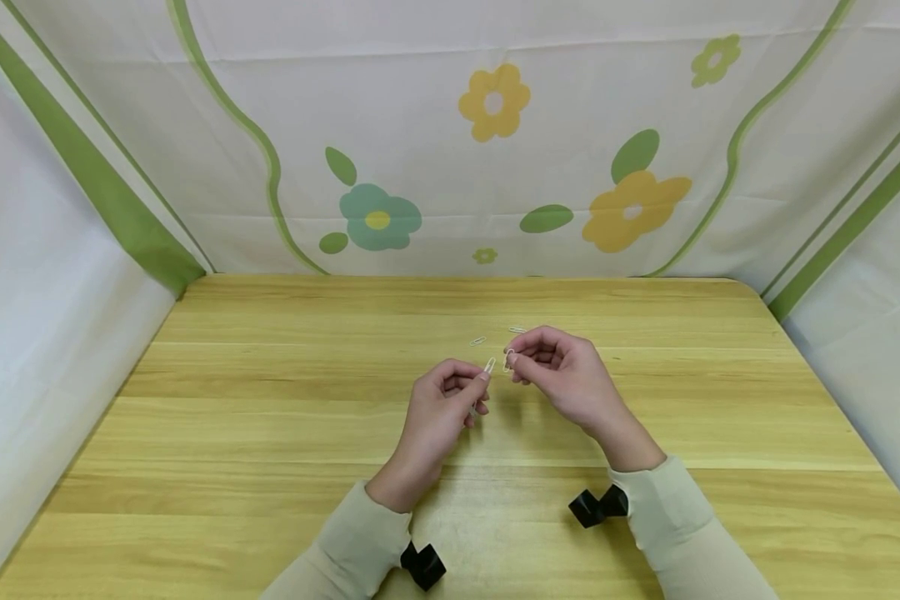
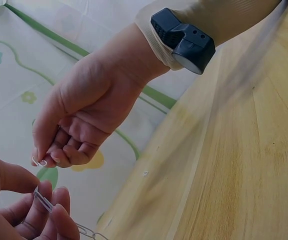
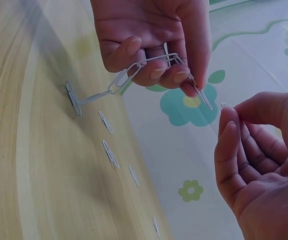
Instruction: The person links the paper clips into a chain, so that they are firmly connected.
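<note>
My left hand [image 1: 442,408] pinches the top link of a paper clip chain [image 3: 121,80] between thumb and finger. Its end clip [image 1: 490,365] juts up past the fingertips. The other links drape over the curled fingers and trail down close over the table, as the right wrist view shows. Just to the right, my right hand [image 1: 566,375] holds a single white paper clip [image 1: 507,360] by thumb and fingertip, partly hidden by them. A small gap separates this clip from the chain's end clip.
Several loose paper clips lie on the wooden table [image 1: 270,467], among them one clip [image 1: 477,341] beyond the left hand and another [image 1: 518,330] behind the right fingers. A flowered curtain [image 1: 435,125] hangs along the far edge. Black wrist cameras [image 1: 425,568] sit at both cuffs.
</note>
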Demonstrator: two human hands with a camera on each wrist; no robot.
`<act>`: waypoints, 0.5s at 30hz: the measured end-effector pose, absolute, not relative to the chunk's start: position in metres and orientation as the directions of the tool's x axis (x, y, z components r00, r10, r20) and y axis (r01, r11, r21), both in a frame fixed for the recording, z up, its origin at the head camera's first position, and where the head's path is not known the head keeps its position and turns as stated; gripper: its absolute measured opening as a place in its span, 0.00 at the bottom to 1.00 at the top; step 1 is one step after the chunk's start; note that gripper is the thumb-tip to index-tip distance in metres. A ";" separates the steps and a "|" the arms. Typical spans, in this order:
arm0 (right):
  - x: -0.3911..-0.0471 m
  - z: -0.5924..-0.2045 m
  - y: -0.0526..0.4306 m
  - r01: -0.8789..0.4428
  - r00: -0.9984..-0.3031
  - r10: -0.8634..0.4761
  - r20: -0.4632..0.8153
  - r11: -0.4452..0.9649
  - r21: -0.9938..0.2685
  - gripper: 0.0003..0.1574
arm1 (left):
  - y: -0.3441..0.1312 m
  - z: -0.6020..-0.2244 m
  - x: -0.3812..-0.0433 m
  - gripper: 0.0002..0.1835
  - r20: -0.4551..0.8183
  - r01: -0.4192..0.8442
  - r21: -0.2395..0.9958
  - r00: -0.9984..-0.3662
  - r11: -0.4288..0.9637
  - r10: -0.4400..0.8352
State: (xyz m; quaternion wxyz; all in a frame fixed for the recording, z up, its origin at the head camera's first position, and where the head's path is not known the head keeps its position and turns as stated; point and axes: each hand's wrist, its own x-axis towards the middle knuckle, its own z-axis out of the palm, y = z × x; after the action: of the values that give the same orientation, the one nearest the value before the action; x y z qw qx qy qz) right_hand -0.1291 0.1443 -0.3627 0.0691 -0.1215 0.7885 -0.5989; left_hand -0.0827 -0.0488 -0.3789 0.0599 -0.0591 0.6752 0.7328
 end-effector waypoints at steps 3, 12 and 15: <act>-0.129 -0.363 0.144 -0.114 -0.961 -0.273 0.038 0.269 -0.956 0.10 | -0.049 -0.379 -0.083 0.10 -0.169 -0.169 0.982 -0.986 -0.079 0.010; -0.128 -0.364 0.142 -0.159 -0.963 -0.259 0.075 0.322 -0.933 0.07 | -0.049 -0.378 -0.082 0.11 -0.169 -0.170 0.982 -0.985 -0.085 0.021; -0.127 -0.366 0.141 -0.185 -0.963 -0.250 0.096 0.360 -0.915 0.06 | -0.048 -0.378 -0.082 0.12 -0.172 -0.174 0.982 -0.985 -0.080 0.028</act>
State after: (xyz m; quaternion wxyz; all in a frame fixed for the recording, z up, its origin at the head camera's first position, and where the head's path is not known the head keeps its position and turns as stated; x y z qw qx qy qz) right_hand -0.1270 0.1408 -0.3659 0.0297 -0.1318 0.8239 -0.5503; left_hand -0.0818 -0.0484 -0.3777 0.0689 -0.0538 0.6746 0.7330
